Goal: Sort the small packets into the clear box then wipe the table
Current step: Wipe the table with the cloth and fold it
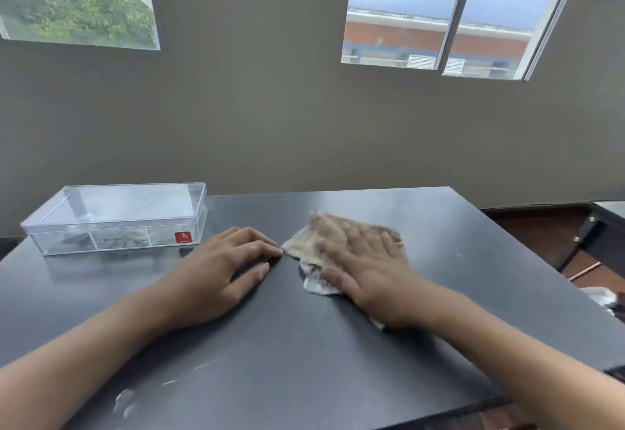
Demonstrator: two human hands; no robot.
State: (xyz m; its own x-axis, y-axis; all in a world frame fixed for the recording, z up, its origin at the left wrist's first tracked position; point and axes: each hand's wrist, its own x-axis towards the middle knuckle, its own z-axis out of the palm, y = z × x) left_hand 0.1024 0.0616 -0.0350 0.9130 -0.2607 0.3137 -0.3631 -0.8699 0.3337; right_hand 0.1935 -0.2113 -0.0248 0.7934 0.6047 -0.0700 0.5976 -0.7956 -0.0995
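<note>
Near edge: pale smears [128, 399] on the dark table [304, 362], just short of the left forearm.
Left hand [220, 270]: palm down, fingers loosely curved, grasping nothing, resting flat on the surface.
Right hand [365, 270]: spread flat, pressing a beige cloth [324, 230] onto the table; blurred, judged mid-stroke.
Clear box [115, 218]: beyond and outboard of the left hand, lid on, dark packets [118, 238] inside its compartments.
Step in hand: wiping; sorting judged complete, no loose packets visible.
Next move: sweep the cloth toward the near smears, keeping pressure even and clear of the box.
</note>
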